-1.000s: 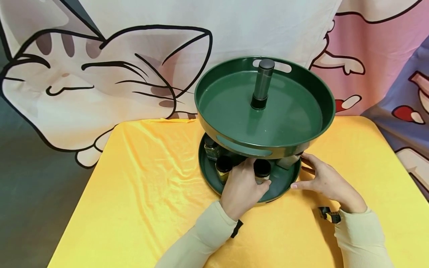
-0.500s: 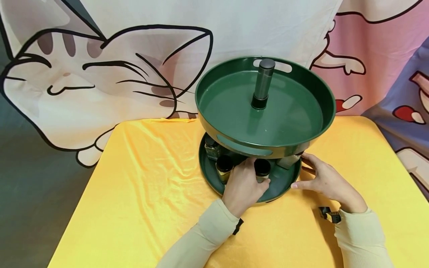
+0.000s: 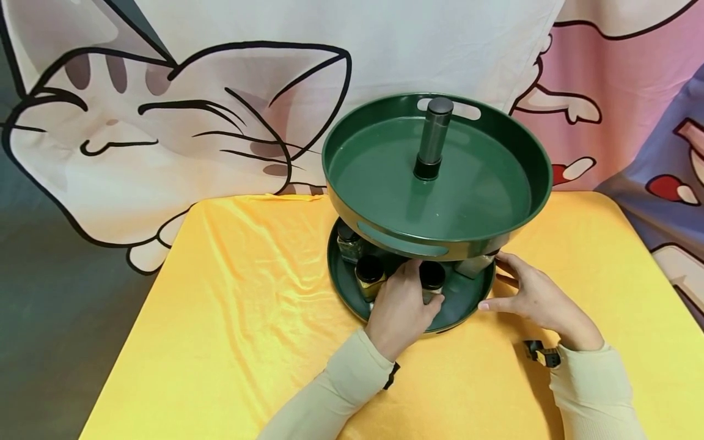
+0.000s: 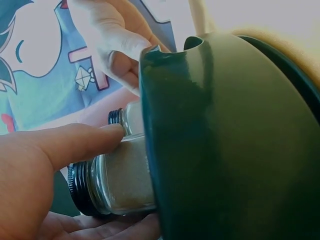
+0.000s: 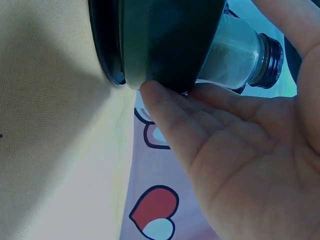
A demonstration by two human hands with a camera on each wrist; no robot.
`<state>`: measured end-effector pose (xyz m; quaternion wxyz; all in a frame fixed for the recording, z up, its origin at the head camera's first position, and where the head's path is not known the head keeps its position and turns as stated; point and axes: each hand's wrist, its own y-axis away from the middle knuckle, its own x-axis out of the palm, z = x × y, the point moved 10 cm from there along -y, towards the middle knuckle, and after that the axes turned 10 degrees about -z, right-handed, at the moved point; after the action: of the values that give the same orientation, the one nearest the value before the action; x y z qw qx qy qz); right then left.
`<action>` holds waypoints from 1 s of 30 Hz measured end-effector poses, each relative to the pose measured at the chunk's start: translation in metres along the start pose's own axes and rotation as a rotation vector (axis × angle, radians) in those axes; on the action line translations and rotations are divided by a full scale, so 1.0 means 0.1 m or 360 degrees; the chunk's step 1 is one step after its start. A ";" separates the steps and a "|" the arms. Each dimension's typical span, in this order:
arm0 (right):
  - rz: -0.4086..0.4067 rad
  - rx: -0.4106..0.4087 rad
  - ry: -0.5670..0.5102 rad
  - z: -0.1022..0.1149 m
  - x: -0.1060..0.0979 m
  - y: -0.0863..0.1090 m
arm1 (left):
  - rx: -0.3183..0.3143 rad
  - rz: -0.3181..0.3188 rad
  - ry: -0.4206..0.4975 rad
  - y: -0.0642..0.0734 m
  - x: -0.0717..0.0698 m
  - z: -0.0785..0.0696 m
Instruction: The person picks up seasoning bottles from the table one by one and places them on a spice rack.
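Observation:
A green two-tier turntable stands on the table, its lower tray (image 3: 458, 304) holding several glass jars with black lids. My left hand (image 3: 400, 313) reaches over the lower tray's front and grips a square glass jar (image 3: 432, 276). In the left wrist view, the thumb lies along one side of this jar (image 4: 127, 175) and fingers lie under the other; its contents look pale. At the lower tray's right edge, my right hand (image 3: 541, 300) touches the rim with fairly straight fingers, as the right wrist view also shows. Another jar (image 5: 232, 55) stands just inside the rim there.
The upper tray (image 3: 379, 177) overhangs the back of the lower one and hides part of it; a dark post (image 3: 431, 137) rises from its middle. Two more jars, one yellowish (image 3: 370, 278) and one darker (image 3: 349, 245), stand at left. A yellow cloth (image 3: 247, 318) covers the table.

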<state>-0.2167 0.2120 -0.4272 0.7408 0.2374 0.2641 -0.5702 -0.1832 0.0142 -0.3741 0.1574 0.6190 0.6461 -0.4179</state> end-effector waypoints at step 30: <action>-0.0478 -0.0058 0.0339 0.02 -0.44 0.07 | 0.0002 -0.0649 0.0019 0.10 -1.36 0.66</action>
<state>-0.2193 0.2440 -0.3963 0.6193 0.2408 0.3838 -0.6412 -0.1692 -0.1264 -0.3191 0.0652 0.4779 0.7588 -0.4378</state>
